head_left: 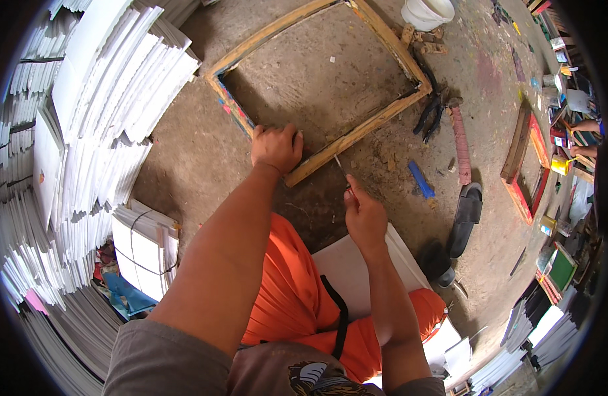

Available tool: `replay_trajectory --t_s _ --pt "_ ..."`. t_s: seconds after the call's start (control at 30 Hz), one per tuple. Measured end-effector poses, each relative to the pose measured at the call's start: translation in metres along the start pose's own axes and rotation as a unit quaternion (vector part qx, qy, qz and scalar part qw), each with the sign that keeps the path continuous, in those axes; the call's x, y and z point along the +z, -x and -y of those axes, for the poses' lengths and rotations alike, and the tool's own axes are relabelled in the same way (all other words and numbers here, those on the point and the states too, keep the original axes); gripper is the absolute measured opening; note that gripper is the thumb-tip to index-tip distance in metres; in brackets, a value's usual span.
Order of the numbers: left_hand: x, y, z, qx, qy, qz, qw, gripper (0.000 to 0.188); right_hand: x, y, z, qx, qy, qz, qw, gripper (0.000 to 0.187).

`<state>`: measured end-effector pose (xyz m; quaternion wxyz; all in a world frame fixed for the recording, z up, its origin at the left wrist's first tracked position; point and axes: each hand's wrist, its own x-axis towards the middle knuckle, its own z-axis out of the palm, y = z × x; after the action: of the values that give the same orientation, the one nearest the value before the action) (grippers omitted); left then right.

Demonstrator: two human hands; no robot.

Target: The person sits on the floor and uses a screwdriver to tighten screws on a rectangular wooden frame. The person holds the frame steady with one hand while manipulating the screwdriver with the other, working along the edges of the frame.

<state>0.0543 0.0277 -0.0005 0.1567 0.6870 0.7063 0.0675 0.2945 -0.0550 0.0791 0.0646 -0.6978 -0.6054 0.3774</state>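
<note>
A bare wooden frame (376, 124), rectangular and paint-stained, lies on the floor in front of me. My left hand (276, 148) is closed around its left side near the closest corner. In my right hand (366, 214) is a slim tool with a thin metal shaft (339, 163), perhaps a screwdriver; my fingers hide most of its handle. The shaft's tip meets the near side of the frame. Dark-handled pliers (430, 117) rest by the frame's right corner. Beside them is a tool with a pink-wrapped handle (460, 142).
Tall stacks of white sheets (112, 99) line the left. A blue strip (420, 179) and dark sandals (466, 221) lie to my right, with a red-edged frame (536, 142) beyond. A white bucket (428, 13) stands at the back. Another person's hands (586, 127) show at far right.
</note>
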Motion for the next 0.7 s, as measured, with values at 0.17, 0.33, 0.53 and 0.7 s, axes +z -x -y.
replay_trajectory --t_s 0.17,0.33,0.53,0.7 --pt "-0.001 -0.001 0.000 -0.003 -0.009 0.014 1.000 0.032 -0.002 -0.002 0.010 0.018 0.011 0.009 1.000 0.040" --pt "0.002 -0.001 0.002 -0.003 0.004 0.010 1.000 0.031 -0.003 0.001 0.015 0.019 0.044 0.001 0.999 0.040" --pt "-0.001 -0.001 0.001 -0.002 0.005 0.018 1.000 0.029 -0.002 0.001 0.014 0.025 0.063 0.003 0.998 0.041" --pt "-0.005 0.000 0.000 -0.001 -0.004 0.028 1.000 0.030 -0.010 -0.001 0.032 0.020 0.153 0.033 0.987 0.044"
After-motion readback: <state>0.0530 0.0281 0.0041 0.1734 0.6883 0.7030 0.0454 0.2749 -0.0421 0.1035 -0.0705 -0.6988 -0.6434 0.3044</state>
